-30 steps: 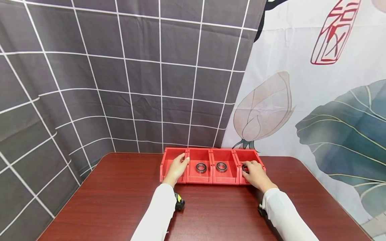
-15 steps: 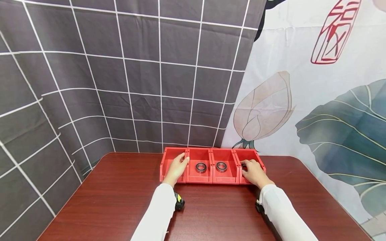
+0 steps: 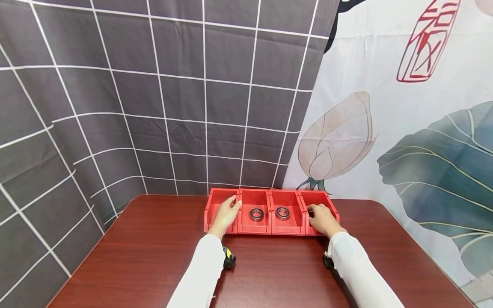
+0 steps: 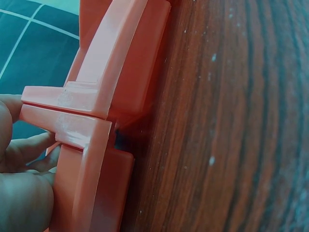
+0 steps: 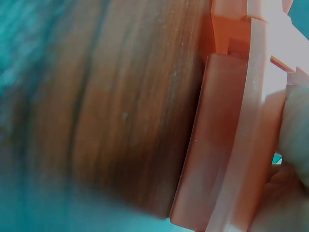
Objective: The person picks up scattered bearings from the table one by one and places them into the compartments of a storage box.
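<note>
Four red open-front bins are joined in a row; I see the leftmost bin [image 3: 215, 201] and the second bin [image 3: 255, 196] divided by a double wall [image 4: 63, 104]. My left hand [image 3: 224, 217] grips that dividing wall at the leftmost bin, thumb toward the second bin and fingers inside. Inside the rightmost bin [image 3: 316, 196], my right hand [image 3: 325, 218] reaches down and holds a dark ring bearing [image 3: 310, 212], mostly hidden by the fingers. In the right wrist view the right hand [image 5: 294, 145] shows only partly behind the bin's side.
One bearing [image 3: 256, 214] lies in the second bin and another bearing [image 3: 283, 213] in the third bin [image 3: 285, 196]. The row stands near the back of a brown wooden table [image 3: 277, 269]. Behind hangs a dark gridded curtain [image 3: 227, 141] beside a lotus-print cloth [image 3: 343, 141].
My right hand and forearm have shifted slightly left, and the bearing under the fingers shows less than before. My left hand and the other bearings have stayed put.
</note>
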The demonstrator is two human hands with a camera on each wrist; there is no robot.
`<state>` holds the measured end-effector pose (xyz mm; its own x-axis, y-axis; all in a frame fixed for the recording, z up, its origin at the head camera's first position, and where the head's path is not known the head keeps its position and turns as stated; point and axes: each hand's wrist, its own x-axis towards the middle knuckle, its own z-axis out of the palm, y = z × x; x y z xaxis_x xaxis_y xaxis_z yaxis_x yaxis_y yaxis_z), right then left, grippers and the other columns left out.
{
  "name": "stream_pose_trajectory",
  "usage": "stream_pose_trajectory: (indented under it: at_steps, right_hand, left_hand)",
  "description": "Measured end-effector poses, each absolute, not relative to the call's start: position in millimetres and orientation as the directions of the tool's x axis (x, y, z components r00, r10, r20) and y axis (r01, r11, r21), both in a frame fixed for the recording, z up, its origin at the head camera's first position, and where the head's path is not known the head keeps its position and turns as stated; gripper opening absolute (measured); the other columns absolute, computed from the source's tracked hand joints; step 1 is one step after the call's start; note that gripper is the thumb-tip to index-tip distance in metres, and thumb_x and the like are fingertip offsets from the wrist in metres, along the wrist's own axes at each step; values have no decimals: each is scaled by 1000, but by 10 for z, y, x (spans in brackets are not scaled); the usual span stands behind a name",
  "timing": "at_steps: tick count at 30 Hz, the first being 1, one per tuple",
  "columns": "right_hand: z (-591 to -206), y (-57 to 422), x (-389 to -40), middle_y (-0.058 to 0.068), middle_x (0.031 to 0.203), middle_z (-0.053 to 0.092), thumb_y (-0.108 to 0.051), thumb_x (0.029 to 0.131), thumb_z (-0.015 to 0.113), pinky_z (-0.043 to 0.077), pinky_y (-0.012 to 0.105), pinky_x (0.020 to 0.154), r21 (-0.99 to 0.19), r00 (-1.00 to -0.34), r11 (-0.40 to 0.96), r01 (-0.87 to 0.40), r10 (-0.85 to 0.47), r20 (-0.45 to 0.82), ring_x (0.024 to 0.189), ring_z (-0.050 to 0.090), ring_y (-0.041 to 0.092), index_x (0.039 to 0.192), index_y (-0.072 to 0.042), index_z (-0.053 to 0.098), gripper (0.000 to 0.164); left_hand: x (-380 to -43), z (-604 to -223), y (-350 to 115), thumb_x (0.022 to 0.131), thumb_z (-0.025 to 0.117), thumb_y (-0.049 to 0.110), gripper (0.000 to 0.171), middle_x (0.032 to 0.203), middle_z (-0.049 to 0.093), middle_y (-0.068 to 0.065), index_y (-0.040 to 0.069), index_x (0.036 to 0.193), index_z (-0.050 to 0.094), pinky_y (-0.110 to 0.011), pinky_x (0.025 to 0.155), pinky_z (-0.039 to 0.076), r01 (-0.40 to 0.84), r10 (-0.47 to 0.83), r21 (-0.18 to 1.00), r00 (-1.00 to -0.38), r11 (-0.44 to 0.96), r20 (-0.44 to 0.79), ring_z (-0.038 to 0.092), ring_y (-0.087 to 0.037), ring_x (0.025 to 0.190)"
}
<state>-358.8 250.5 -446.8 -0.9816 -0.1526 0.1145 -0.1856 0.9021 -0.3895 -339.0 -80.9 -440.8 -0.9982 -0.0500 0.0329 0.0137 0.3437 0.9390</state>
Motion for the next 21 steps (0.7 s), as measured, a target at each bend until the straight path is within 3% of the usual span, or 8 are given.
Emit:
stream_pose_trajectory:
  at_steps: [21]
  right_hand:
    - [-4466, 2481, -3623, 27, 121, 54, -12, 84, 67, 41, 62, 98, -398, -991, 907, -137, -125, 57, 113, 46, 42, 125, 5, 58, 45]
  left_hand:
    - [-3373, -4392, -809, 97, 54, 36, 59, 146, 45, -15, 10, 148, 38, -51, 108, 36, 7, -50, 938, -998, 346, 26, 42, -35, 135]
